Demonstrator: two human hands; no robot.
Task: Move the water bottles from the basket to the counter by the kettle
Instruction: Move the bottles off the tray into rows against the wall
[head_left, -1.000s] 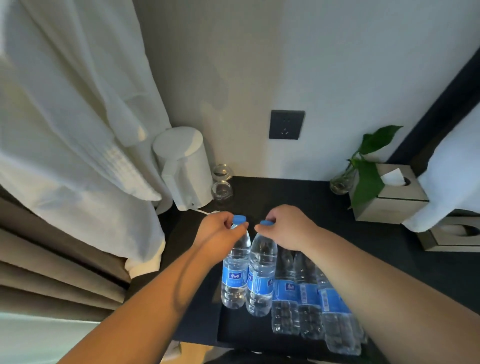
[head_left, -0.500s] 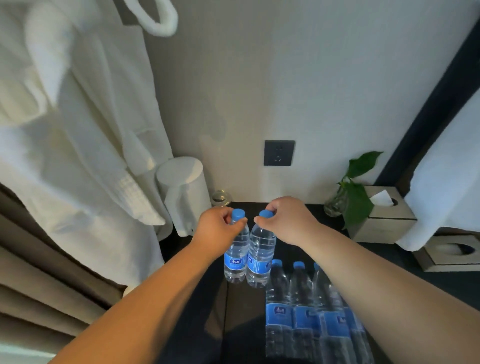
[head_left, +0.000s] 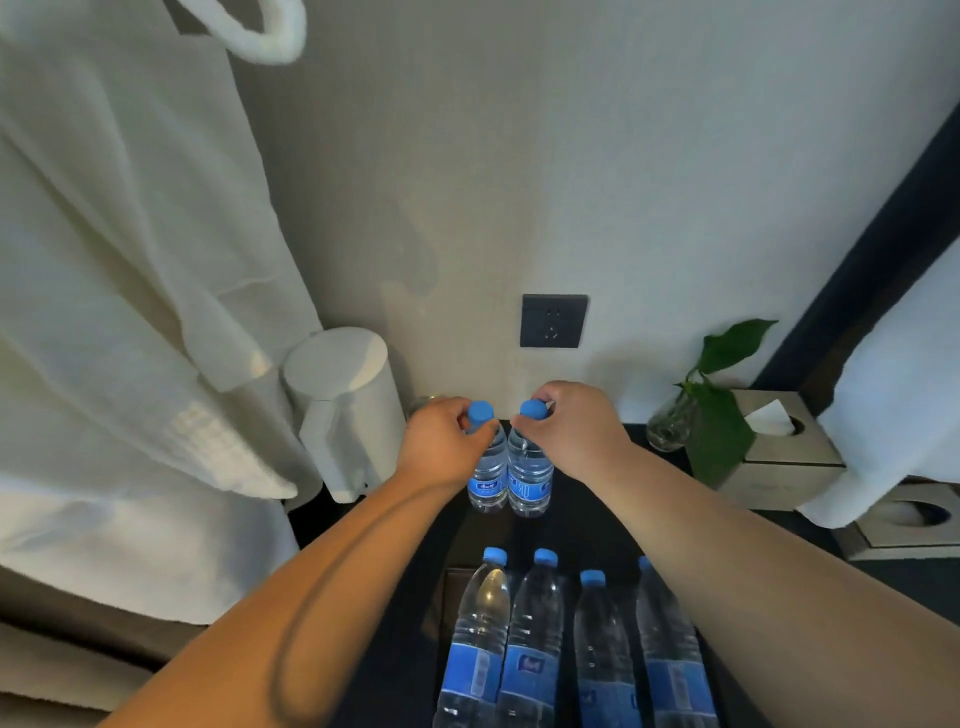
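Note:
My left hand (head_left: 441, 448) pinches the blue-capped neck of one clear water bottle (head_left: 487, 480). Beside it, my right hand (head_left: 574, 430) pinches the neck of a second bottle (head_left: 530, 483). Both bottles are upright, side by side, at the back of the dark counter (head_left: 587, 525), just right of the white kettle (head_left: 345, 410). Whether their bases touch the counter I cannot tell. Nearer to me, several more blue-labelled bottles (head_left: 535, 649) stand in a row in the dark basket (head_left: 441, 597), whose edge is barely visible.
A white bathrobe (head_left: 130, 312) hangs at the left, against the kettle. A dark wall socket (head_left: 554, 320) sits above the bottles. At the right stand a small plant in a glass vase (head_left: 675, 421), a tissue box (head_left: 779, 447) and white cloth (head_left: 904, 395).
Both hands carried their bottles up out of the row and away from me, toward the wall beside the kettle. The view tilted upward, showing more wall.

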